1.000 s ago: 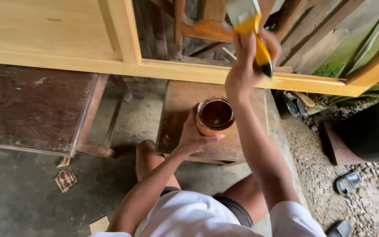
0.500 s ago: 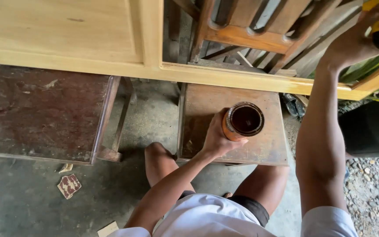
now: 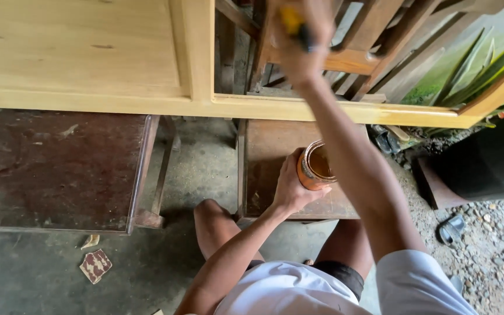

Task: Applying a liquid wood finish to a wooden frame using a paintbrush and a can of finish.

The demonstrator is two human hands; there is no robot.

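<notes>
My left hand [image 3: 290,186] grips a small orange tin [image 3: 316,166] with brown liquid in it, held tilted over a low wooden stool [image 3: 263,157]. My right hand [image 3: 301,41] is raised at the top of the view, closed on a paintbrush with a yellow and black handle [image 3: 296,26]; its bristles are out of sight. The hand is blurred and sits against the light wooden frame [image 3: 193,58], near its upright rail. My right arm crosses in front of the tin.
A dark worn table [image 3: 53,169] stands at the left under the frame. Wooden chairs [image 3: 374,35] are stacked behind. A tile scrap [image 3: 95,265] lies on the concrete floor. A sandal [image 3: 453,228] lies on gravel at right, beside a dark tub [image 3: 485,163].
My right hand with the brush has swung from the far right to the top centre. The tin in my left hand has tilted and shifted slightly right as the view moved.
</notes>
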